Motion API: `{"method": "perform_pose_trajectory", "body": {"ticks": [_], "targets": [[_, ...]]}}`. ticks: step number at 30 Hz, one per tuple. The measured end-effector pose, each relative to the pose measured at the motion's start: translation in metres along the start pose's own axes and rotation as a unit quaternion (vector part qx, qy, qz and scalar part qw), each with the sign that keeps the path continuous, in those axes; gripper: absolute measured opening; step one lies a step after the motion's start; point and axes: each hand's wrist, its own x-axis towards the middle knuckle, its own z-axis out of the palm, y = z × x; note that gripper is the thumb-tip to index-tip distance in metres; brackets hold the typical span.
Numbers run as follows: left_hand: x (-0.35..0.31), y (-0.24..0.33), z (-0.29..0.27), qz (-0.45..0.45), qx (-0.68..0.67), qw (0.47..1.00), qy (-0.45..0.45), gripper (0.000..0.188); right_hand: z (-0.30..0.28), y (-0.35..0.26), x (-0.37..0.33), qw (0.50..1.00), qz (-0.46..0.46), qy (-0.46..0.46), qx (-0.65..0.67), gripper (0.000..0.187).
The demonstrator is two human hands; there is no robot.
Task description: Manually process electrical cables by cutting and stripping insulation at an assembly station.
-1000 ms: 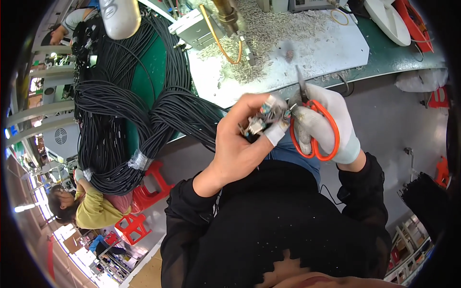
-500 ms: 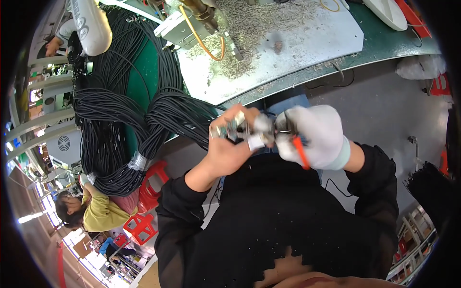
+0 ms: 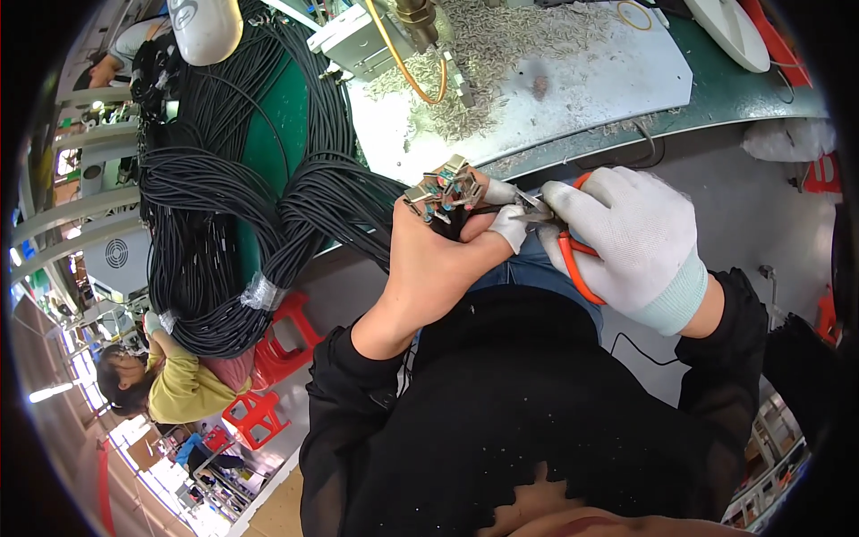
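My left hand (image 3: 429, 264) is closed around the ends of several black cables, with white covers on its thumb and a fingertip. Small metal connectors (image 3: 455, 182) with coloured wires stick up out of that fist. In a white knitted glove, my right hand (image 3: 631, 237) grips pliers (image 3: 579, 268) with curved orange handles. The metal jaws reach between my left thumb and forefinger. What lies right at the jaw tips is too small to make out.
Bundled black cables (image 3: 215, 192) hang over the left edge of the green table (image 3: 734, 89). Small metal pieces cover much of a white board (image 3: 617, 94), beside a machine (image 3: 362, 40). Red stools (image 3: 255, 418) and a person in yellow (image 3: 183, 385) are at the left.
The blurred hands now show sharply. My right hand has shifted right and the pliers' orange handles show more fully. The connectors in my left fist have moved slightly up.
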Motion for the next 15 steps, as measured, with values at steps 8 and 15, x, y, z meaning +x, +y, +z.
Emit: {"method": "perform_pose_trajectory", "body": {"ticks": [8, 15], "targets": [[0.005, -0.001, 0.009, -0.001, 0.029, 0.999, 0.023, 0.015, 0.010, 0.008, -0.008, 0.999, -0.014, 0.015, -0.046, 0.029], [0.005, 0.002, 0.014, 0.040, 0.037, 0.997, 0.058, 0.012, 0.031, 0.003, -0.012, 0.952, 0.036, 0.111, 0.284, 0.017]]}}
